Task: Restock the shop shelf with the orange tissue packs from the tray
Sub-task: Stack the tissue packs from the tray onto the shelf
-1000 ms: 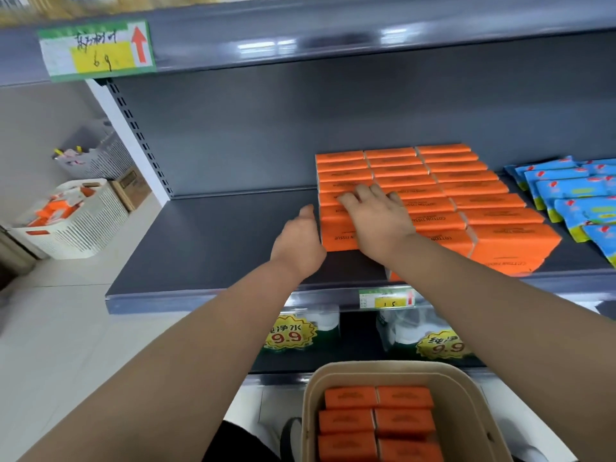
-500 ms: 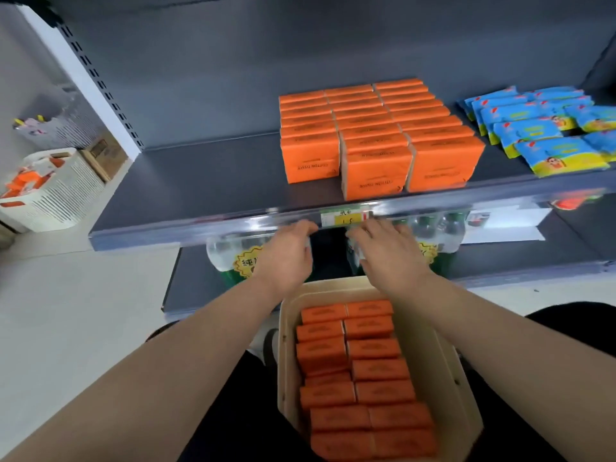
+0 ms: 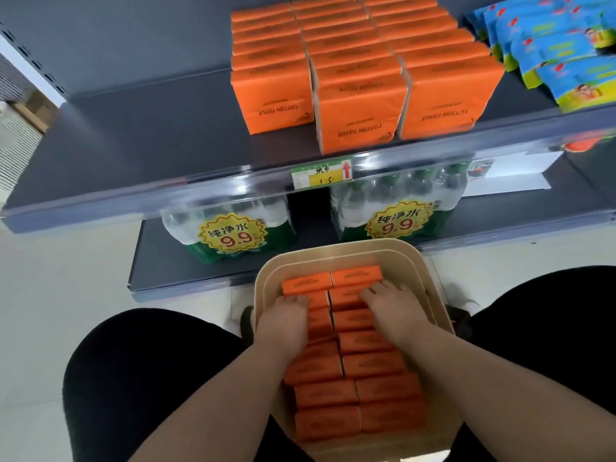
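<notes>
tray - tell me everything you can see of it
The tray is beige and looks plastic, with rounded corners, a stepped rim and deep walls. It sits level between the person's knees, in front of the lower shelf. Two rows of orange tissue packs nearly fill it. The left hand and right hand lie on packs near its far end.

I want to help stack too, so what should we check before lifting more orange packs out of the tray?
1. Hands placed: left hand and right hand both rest on the orange wrapped tissue packs in the beige plastic tray: ok.
2. Firm grip: fingertips partly hidden: cannot tell.
3. Room on the dark grey metal shelf: bare space left of the shelved orange stacks: ok.
4. Shelved front row even: the middle stack juts forward: not ok.
5. Packs left to move: plenty: ok.
</notes>
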`<state>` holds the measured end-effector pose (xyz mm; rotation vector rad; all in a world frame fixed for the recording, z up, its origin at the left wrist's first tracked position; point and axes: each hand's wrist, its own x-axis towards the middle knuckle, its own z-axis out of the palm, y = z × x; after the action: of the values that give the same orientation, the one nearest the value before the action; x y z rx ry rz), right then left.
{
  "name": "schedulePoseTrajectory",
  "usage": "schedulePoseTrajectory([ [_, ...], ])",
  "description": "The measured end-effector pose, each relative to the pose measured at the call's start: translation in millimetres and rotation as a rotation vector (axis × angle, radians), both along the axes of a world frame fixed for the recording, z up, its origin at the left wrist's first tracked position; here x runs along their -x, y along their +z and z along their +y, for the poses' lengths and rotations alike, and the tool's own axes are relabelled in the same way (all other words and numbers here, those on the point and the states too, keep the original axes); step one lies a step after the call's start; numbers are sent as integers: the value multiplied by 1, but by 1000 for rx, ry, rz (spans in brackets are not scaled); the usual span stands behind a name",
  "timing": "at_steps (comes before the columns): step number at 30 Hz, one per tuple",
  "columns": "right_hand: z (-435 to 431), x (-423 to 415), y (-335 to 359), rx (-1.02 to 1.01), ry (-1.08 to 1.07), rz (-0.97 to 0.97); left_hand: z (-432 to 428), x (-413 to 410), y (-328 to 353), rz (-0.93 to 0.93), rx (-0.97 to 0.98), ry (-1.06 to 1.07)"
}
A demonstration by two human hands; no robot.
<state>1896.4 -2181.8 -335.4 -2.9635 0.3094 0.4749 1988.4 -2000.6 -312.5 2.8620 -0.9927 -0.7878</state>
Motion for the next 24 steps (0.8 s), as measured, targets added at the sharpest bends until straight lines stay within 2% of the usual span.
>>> schedulePoseTrajectory([
  [6,9,-7,-23,-7,48,107,-3,-4,-14,-26,-46,58],
  [16,10,-8,-29,66,32,158,-1,-3,-27,-29,-97,38],
  [24,15,1,6,24,-47,-23,-7,2,-40,-101,-231,-85],
])
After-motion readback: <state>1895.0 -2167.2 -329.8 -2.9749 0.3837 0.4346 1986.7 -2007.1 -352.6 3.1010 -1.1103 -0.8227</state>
